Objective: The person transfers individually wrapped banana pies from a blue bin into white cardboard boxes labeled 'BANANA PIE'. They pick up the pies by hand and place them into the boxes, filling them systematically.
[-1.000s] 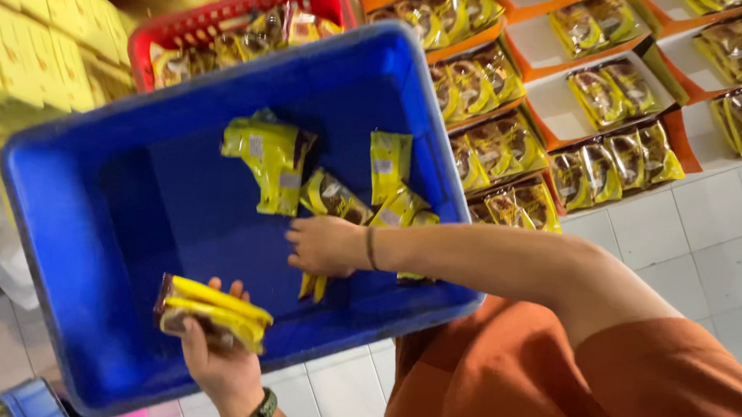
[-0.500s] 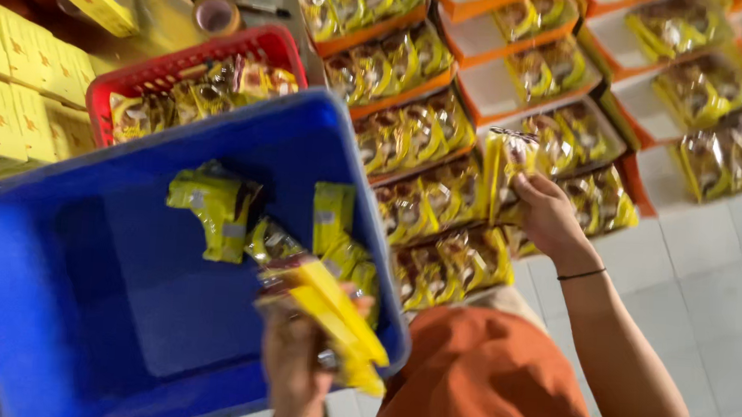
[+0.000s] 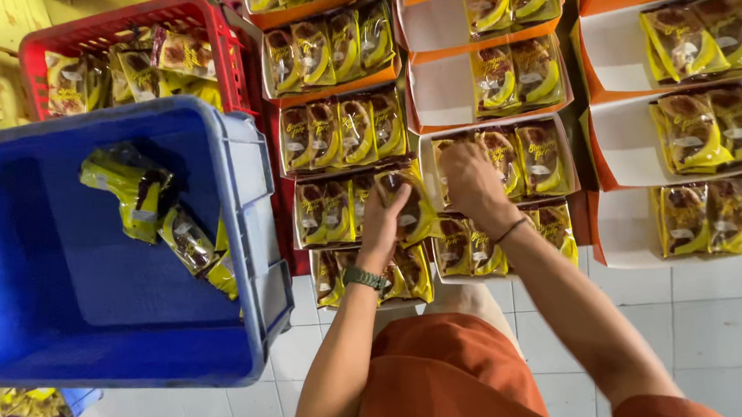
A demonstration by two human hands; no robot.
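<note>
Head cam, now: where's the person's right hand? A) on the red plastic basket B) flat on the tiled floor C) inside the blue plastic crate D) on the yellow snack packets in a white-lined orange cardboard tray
D: the right hand rests on the yellow snack packets in a white-lined orange cardboard tray, well clear of the blue plastic crate at the left.

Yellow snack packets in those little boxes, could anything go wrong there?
Maybe. The left hand holds a packet over a box that already looks full, so it might get squashed or slide off. The right hand presses into the next box, which could crush the packets there. The boxes overlap closely, so one could get knocked crooked.
</note>
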